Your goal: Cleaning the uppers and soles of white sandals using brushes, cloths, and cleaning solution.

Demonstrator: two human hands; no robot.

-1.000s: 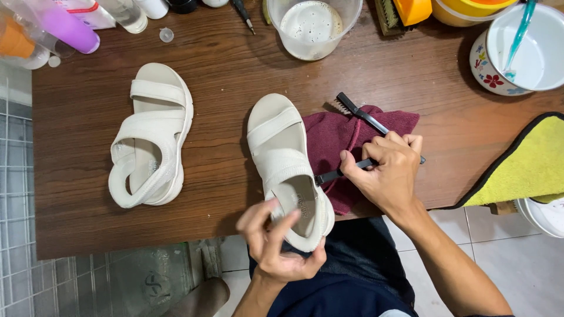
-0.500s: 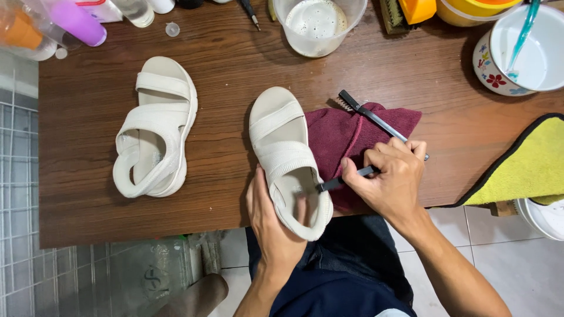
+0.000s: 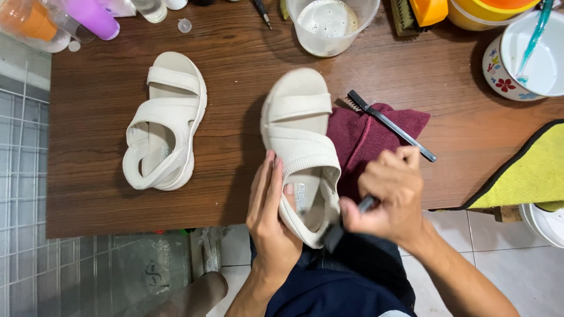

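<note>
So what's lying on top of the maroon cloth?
A slim black brush lies across the maroon cloth. The held sandal covers its left edge, and the right hand hides its near part.

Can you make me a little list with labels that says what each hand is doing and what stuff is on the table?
Left hand: holds the heel side of a cream sandal
Right hand: grips a dark brush at the sandal's heel
Under the sandal: dark red cloth
On the cloth: thin black brush
Other sandal: lies alone, apart from the hands
Table: brown wood
Far edge: clear cup, flowered bowl
Beside the right hand: yellow cloth
</note>
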